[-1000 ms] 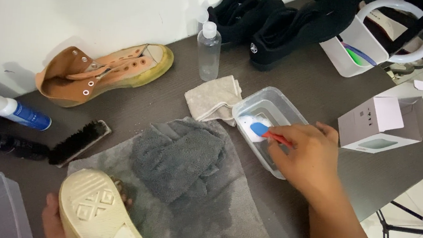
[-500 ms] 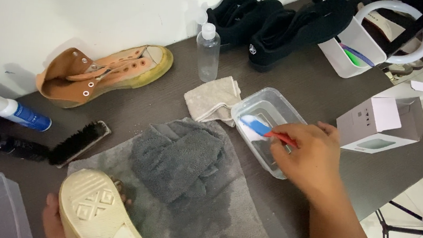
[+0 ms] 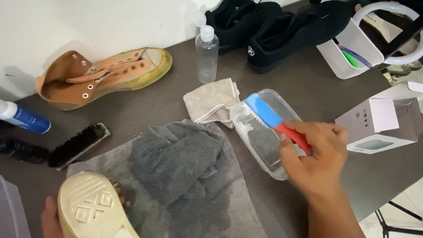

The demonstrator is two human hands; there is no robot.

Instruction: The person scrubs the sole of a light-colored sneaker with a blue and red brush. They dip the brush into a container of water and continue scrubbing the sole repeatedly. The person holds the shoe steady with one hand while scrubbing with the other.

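Brush [image 3: 269, 115] in right hand [image 3: 315, 156] hovers over clear tub's rim [image 3: 239, 124].

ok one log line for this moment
right hand: holds blue-red brush over clear tub | left hand: holds shoe sole-up on grey towel

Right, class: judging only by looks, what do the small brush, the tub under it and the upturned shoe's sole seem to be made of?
Small brush: glossy blue and red handle, probably moulded plastic; pale bristles look synthetic.
Tub: clear, see-through walls with soft rounded corners, so likely thin plastic, not glass.
Sole: matt cream with a moulded diamond tread, probably rubber.
The right hand holds the brush; the left hand holds the shoe.
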